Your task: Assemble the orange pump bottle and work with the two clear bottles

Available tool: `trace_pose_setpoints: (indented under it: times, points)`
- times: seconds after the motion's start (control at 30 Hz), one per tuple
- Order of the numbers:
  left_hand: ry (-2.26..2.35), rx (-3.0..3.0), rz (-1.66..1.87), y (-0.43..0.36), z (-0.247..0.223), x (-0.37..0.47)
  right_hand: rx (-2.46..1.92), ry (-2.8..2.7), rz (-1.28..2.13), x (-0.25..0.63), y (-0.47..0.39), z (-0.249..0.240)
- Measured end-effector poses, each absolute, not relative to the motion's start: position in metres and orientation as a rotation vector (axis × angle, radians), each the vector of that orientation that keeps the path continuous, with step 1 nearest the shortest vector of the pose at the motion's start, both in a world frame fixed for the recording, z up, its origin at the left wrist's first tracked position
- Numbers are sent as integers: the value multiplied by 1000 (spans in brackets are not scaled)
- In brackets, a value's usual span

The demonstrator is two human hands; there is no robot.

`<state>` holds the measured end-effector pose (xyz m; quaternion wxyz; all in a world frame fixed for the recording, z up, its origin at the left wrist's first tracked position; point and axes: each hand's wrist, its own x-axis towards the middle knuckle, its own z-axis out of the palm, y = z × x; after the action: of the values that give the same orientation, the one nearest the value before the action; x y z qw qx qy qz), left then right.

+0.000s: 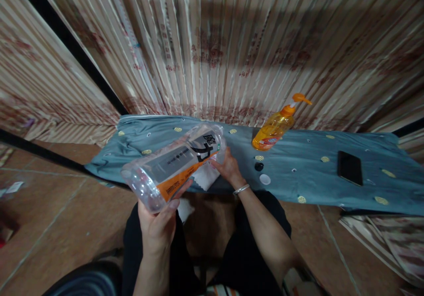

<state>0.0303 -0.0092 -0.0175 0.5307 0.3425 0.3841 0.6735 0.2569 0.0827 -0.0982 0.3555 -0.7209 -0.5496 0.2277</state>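
A large clear plastic bottle (180, 161) with an orange and black label is tilted over the near edge of the bench, its ribbed base toward the lower left. My left hand (158, 221) grips it from below near the base. At the upper right end my right hand (229, 167), a silver bangle on its wrist, closes on the bottle, fingertips partly hidden. A white tissue (207, 177) shows just below that hand; whether the fingers touch it I cannot tell. To the right of my right hand lie a black cap (259, 166) and a white disc (264, 179).
A pump bottle of yellow-orange liquid (272, 130) stands on the blue cloth-covered bench (308, 163). Farther right lies a black phone (350, 168). A patterned curtain (225, 48) hangs behind. Dark metal poles (73, 53) cross the left side.
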Motion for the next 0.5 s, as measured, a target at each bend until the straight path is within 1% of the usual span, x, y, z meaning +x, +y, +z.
trace_pose_setpoints:
  times: [0.5]
  points:
    - [893,805,1614,-9,-23,26,-1802,-1410,573,261,85,-111]
